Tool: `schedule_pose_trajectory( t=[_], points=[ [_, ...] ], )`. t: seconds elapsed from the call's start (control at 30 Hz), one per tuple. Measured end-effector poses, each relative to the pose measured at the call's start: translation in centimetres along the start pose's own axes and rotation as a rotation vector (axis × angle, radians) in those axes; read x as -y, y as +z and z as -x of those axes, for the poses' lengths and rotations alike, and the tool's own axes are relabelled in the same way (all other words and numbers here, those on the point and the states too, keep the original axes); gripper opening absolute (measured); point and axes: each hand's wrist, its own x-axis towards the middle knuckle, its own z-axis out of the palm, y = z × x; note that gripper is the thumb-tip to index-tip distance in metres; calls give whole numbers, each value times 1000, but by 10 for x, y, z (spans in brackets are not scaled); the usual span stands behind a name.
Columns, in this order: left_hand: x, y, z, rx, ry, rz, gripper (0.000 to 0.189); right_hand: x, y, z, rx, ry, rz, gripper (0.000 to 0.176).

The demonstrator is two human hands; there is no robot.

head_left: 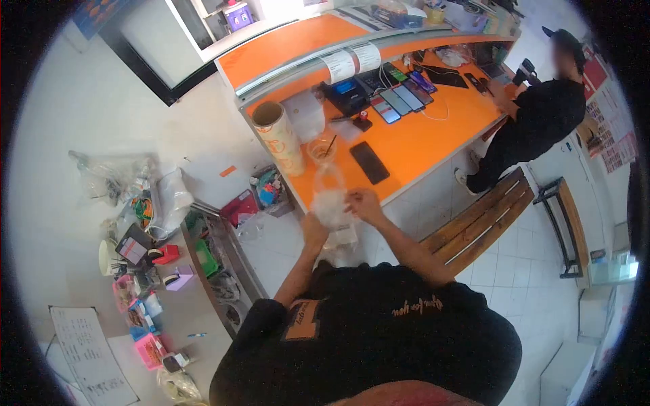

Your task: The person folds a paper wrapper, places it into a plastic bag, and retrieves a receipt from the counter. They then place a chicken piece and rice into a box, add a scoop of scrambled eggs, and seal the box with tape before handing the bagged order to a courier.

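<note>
At the near left corner of the orange counter, a whitish see-through plastic bag [330, 206] is between my hands, its loop-like upper part lying toward the counter. My left hand [313, 231] is closed on the bag's left side, its fingers partly hidden and a little blurred. Bent fingers of my right hand [364, 205] pinch the bag's right edge. Just beyond the bag stands a clear plastic cup [321, 153] with a dark stick in it. A black phone [370, 163] lies flat to the right of the cup.
A large roll [288, 152] stands upright at the orange counter's [420, 145] left end. Several phones [402, 100] lie beside a payment terminal [347, 96]. A person in black [542, 111] is at the far right, behind a wooden bench [481, 220]. A cluttered grey table [196, 348] is at left.
</note>
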Motion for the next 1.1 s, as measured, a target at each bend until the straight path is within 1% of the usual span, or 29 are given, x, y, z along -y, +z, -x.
schedule_pose_trajectory(
  t=[0.03, 0.1, 0.13, 0.2, 0.23, 0.3, 0.33, 0.4, 0.43, 0.5, 0.53, 0.6, 0.63, 0.67, 0.73, 0.77, 0.87, 0.97, 1.07, 1.1],
  points=[
    [-25, -25, 1, 7, -108, -91, 29, -8, 5, -11, 79, -226, 146, 18],
    [-9, -25, -3, -87, 151, -123, 32, -30, 13, -39, 223, -686, 434, 19],
    [3, -23, -4, -130, 283, -136, 34, -23, 13, -40, 276, -696, 528, 20],
    [25, -15, -10, -83, 295, 2, 32, -10, 10, -35, 385, -708, 725, 22],
    [33, -11, -14, -62, 300, 75, 32, -4, 10, -35, 364, -729, 660, 22],
    [40, -10, -16, 63, 146, 23, 26, 4, 11, -32, 329, -766, 531, 20],
    [40, -13, -16, 127, 66, -5, 24, 7, 10, -30, 308, -688, 571, 20],
    [40, -12, -17, 30, 123, 53, 24, 12, 4, -26, 267, -530, 648, 20],
    [39, -10, -16, -18, 147, 82, 24, 10, 2, -26, 285, -439, 618, 19],
    [30, -12, -18, 139, -153, 271, 24, 3, -3, -22, 325, -243, 555, 18],
    [21, -17, -21, 216, -307, 365, 24, 2, -7, -22, 383, -39, 435, 18],
    [5, -28, -23, 273, -351, 773, 23, 4, -13, -14, 485, 387, 182, 17],
    [10, -25, -26, 300, -354, 706, 20, 18, -10, -7, 476, 517, -16, 16],
    [15, -22, -28, 330, -352, 641, 19, 27, -7, -3, 428, 548, -111, 16],
    [12, -23, -29, 307, -386, 719, 23, 37, 2, -3, 322, 598, -290, 17],
    [11, -23, -27, 294, -401, 755, 25, 26, 6, -6, 274, 529, -331, 18],
    [44, 3, -25, 316, -420, 929, 26, -7, 12, -21, 223, 344, -336, 17],
    [42, 3, -26, 342, -457, 934, 23, -1, 21, -21, 136, 329, -270, 15],
    [20, -16, -28, 350, -423, 928, 24, 9, 23, -17, 104, 311, -242, 16],
    [20, -16, -28, 338, -412, 928, 28, 11, 25, -17, 104, 317, -232, 17]
  ],
)
